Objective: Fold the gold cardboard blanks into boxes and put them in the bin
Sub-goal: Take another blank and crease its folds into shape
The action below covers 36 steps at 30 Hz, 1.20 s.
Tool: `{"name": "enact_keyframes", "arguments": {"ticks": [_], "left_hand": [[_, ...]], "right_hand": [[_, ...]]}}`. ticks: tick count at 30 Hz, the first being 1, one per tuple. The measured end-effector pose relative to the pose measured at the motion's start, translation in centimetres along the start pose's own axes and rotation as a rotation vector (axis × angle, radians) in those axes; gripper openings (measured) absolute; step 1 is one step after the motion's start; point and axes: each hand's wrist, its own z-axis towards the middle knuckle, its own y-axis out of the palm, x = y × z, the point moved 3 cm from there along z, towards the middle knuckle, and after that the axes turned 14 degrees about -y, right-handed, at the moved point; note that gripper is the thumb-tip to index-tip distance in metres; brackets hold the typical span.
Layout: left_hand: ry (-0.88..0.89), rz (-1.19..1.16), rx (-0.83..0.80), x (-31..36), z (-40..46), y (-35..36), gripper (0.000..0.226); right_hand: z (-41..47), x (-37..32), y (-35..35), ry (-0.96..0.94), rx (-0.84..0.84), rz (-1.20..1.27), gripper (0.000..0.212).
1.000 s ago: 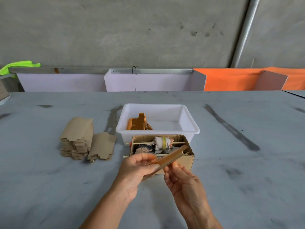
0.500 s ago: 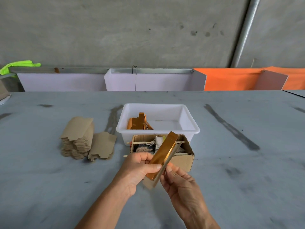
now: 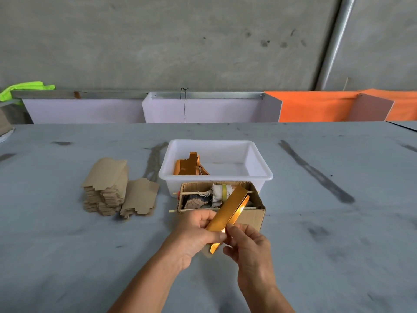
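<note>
holding gold blank [image 3: 228, 211], both hands [image 3: 196, 236], white bin [image 3: 215, 177] behind

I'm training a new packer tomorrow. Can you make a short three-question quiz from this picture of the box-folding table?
1. True or false: the white plastic bin already holds folded gold boxes.
2. What do the left hand and right hand hold between them?
A. a gold cardboard blank
B. a roll of tape
C. a pair of scissors
3. Fill in: the stack of flat blanks lies to the ___ of the bin, brown side up.

Key
1. True
2. A
3. left
</note>
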Motion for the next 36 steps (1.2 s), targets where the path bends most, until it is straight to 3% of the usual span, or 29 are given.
{"name": "enact_keyframes", "arguments": {"ticks": [9,14,17,22,25,30,36], "left_hand": [[-0.03,0.075,-0.053,0.3,0.2,-1.3,0.032],[0.037,-0.386,0.195,-0.2,0.7,-2.0,0.031],[0.041,-0.642,0.185,-0.9,0.9,-1.0,0.019],[0.037,-0.751,0.18,-0.4,1.2,-1.3,0.01],[0.068,-0.831,0.24,0.8,1.6,-2.5,0.01],[0.067,-0.939,0.339,1.8,2.7,-4.8,0.01],[0.038,-0.971,0.348,1.5,4.2,-4.6,0.01]], "right_hand": [[1.3,-1.8,-1.3,-0.03,-0.067,-0.035,0.012],[1.2,-1.6,-0.9,0.014,0.006,0.1,0.009],[0.9,-1.6,0.5,0.026,0.013,0.165,0.009],[1.3,-2.0,2.6,0.001,-0.092,0.143,0.006],[2.9,-3.2,2.8,-0.109,-0.175,-0.074,0.007],[7.3,-5.8,0.5,-0.35,-0.073,-0.609,0.015],[10.0,-4.9,1.1,-0.297,-0.346,-1.175,0.013]]}}
